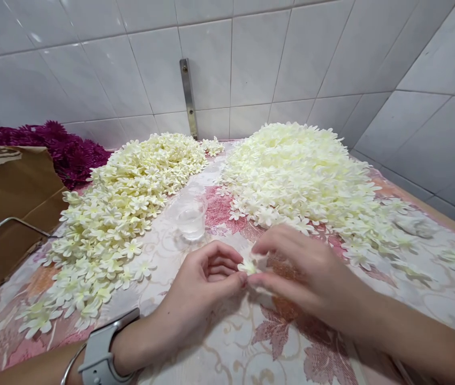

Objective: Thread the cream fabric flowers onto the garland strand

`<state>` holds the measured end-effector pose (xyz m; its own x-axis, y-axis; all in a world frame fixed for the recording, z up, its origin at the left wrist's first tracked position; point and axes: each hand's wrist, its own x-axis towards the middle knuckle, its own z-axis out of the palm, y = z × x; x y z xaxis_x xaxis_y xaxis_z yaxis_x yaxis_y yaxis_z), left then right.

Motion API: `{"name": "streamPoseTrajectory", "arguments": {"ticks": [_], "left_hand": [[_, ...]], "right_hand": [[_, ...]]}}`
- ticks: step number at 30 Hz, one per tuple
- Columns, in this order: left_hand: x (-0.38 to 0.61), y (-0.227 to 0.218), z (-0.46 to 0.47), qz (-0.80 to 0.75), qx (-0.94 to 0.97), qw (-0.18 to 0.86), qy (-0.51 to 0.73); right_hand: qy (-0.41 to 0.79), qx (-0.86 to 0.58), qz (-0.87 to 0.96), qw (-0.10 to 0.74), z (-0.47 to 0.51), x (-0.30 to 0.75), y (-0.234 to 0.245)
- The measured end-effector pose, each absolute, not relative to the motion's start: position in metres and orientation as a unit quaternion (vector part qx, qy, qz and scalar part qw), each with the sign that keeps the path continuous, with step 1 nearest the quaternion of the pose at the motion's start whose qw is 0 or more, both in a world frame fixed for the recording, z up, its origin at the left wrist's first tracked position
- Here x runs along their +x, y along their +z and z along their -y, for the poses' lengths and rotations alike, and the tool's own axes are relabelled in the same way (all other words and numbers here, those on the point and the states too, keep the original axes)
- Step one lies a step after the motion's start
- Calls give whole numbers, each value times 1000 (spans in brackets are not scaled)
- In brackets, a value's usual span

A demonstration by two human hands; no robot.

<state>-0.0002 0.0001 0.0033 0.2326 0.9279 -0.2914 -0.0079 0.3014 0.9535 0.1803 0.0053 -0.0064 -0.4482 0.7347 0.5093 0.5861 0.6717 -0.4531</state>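
My left hand point(211, 280) is closed, with thumb and forefinger pinching a small white flower point(247, 267) with a pale yellow-green centre. From the other side, my right hand point(302, 267) has its thumb and forefinger curled around the flower's right edge, where pale petals look slightly blurred. Just beyond my left hand stands a clear plastic cup point(191, 216) with clear liquid in it. A pile of creamy white flowers point(131, 192) spreads out to the left. Behind my right hand rises a larger heap of whiter flowers point(292, 171).
Magenta flowers point(59, 149) lie at the back left, behind a brown cardboard box point(19, 192) and a bent metal rod point(8, 222). A patterned cloth point(219, 342) covers the table. Tiled wall point(259, 53) with a metal bracket point(188, 99) closes off the back.
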Motion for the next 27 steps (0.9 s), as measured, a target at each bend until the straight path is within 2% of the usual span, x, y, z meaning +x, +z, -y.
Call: {"name": "streamPoseTrajectory", "arguments": {"ticks": [3, 7, 9, 12, 14, 17, 20, 22, 25, 27], "left_hand": [[-1, 2, 1, -488, 462, 647, 359], [-1, 2, 2, -481, 462, 651, 363], [-1, 3, 1, -484, 457, 646, 374], [0, 4, 1, -491, 436, 641, 397], [1, 4, 1, -487, 437, 644, 397], [0, 3, 1, -480, 448, 650, 383], [-1, 3, 2, -482, 456, 648, 374], [-1, 4, 2, -487, 454, 644, 376], [0, 5, 2, -496, 438, 644, 385], [0, 5, 1, -491, 439, 648, 382]], "right_hand": [[162, -348, 862, 331, 1, 173, -7], [235, -401, 832, 303, 0, 174, -3], [184, -438, 815, 330, -4, 179, 0], [46, -436, 802, 406, -8, 184, 0], [60, -406, 824, 391, -6, 183, -1], [149, -359, 858, 337, -1, 177, -4], [191, -373, 853, 312, 0, 176, -4], [155, -410, 836, 330, -3, 179, -1], [20, -421, 820, 386, -6, 184, 1], [22, -396, 838, 375, -5, 183, 0]]}}
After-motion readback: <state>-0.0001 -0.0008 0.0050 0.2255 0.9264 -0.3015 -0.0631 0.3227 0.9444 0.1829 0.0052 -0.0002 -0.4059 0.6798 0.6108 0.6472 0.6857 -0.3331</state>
